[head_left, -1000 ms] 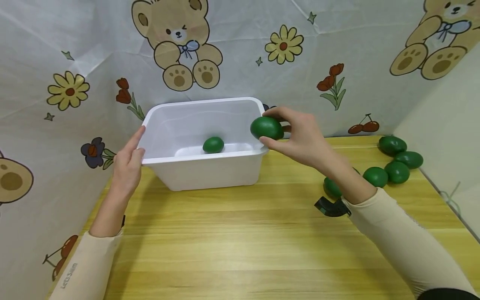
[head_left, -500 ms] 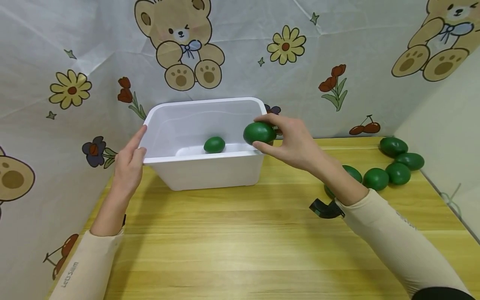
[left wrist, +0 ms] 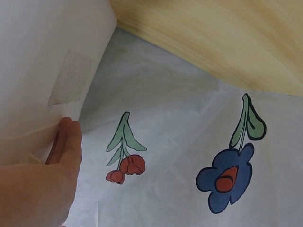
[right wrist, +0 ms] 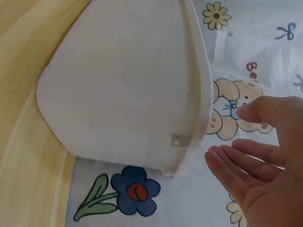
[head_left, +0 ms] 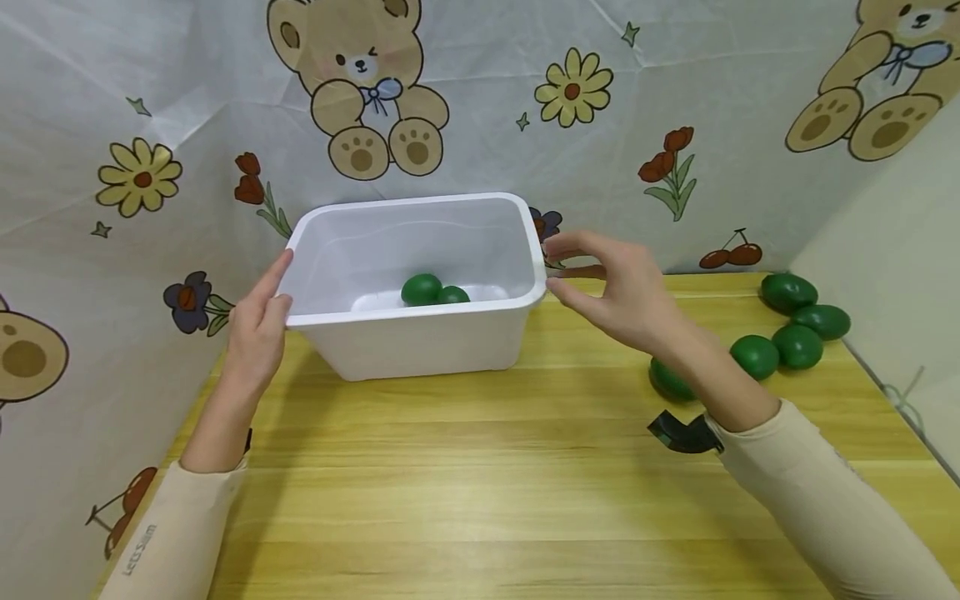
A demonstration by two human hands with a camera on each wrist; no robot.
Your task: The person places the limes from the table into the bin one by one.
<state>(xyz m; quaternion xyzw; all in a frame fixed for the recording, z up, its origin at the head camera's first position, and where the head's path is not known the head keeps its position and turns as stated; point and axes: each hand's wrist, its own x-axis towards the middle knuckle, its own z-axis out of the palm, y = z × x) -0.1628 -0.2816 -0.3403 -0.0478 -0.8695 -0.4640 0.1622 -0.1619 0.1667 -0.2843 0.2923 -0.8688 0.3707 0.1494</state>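
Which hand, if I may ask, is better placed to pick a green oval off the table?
Probably the right hand: it is empty and nearer the green ovals on the table, while the left hand holds the white tub.

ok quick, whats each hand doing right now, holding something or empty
Left hand: holding the white tub at its left rim.
Right hand: open, holding nothing, beside the tub's right end.
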